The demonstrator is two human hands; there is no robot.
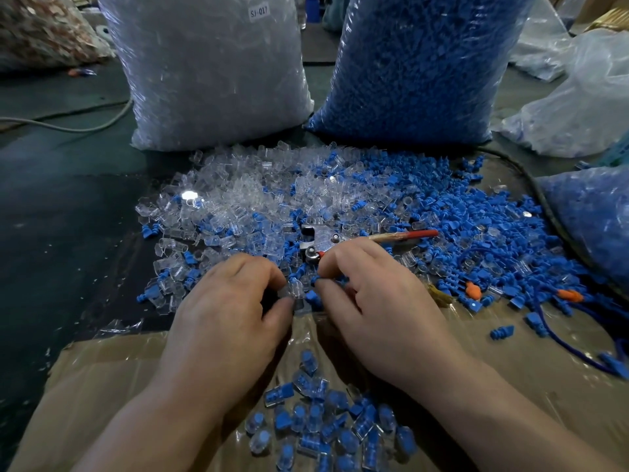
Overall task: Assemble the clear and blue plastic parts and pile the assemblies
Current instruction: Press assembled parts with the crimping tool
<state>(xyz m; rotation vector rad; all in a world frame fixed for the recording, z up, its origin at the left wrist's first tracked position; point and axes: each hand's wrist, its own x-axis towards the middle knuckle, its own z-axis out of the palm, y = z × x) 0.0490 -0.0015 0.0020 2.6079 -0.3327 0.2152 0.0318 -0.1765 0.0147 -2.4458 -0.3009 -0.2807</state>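
The pile of assemblies point(326, 427) lies nearest, at the cardboard's point(102, 386) near edge between the forearms. Past its far edge stand a clear bag point(211, 69) and a blue bag point(418, 63). Before them spread loose clear parts point(238, 192) and blue parts point(459, 212), with a cutter point(326, 243) among them. The left hand point(231, 301) pinches a shell point(295, 288). The right hand point(377, 301) pinches a plug point(315, 280) just right of it, nearly touching. The plug seems to point left at the shell, so the push likely runs hand to hand.

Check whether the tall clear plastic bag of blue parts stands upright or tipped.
Upright: the tall clear plastic bag of blue parts rests on its base.
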